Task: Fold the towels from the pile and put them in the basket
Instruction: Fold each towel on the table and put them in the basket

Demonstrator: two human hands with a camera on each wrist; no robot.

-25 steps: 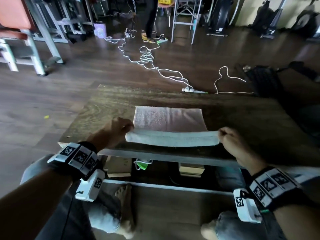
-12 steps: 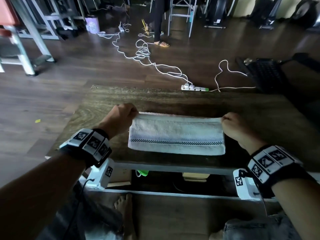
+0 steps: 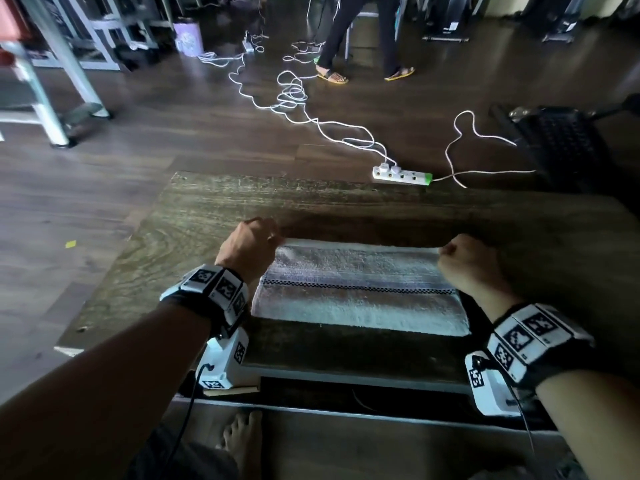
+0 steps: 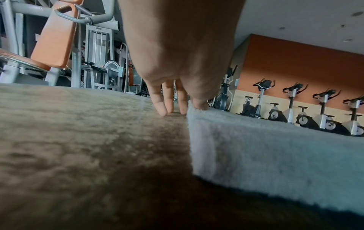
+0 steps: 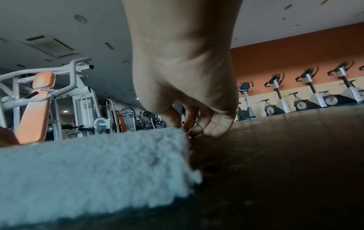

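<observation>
A white towel (image 3: 360, 289) with a dark checked stripe lies folded in half on the wooden table (image 3: 225, 202), long side across me. My left hand (image 3: 263, 237) pinches its far left corner. In the left wrist view the thumb sits on the towel (image 4: 275, 147) while the other fingertips (image 4: 164, 111) touch the wood. My right hand (image 3: 453, 251) grips the far right corner. In the right wrist view its curled fingers (image 5: 214, 129) close at the edge of the towel (image 5: 88, 163). No pile of towels shows.
Beyond the table a white power strip (image 3: 401, 174) and loose cables (image 3: 294, 95) lie on the floor. A dark meshed object (image 3: 557, 140) sits on the floor at the right. A person's legs (image 3: 360, 36) stand at the back, with gym machines (image 3: 52, 64) on the left.
Both hands carried the towel's near edge away from me and laid it over the far edge. The towel went from open to folded in half.
</observation>
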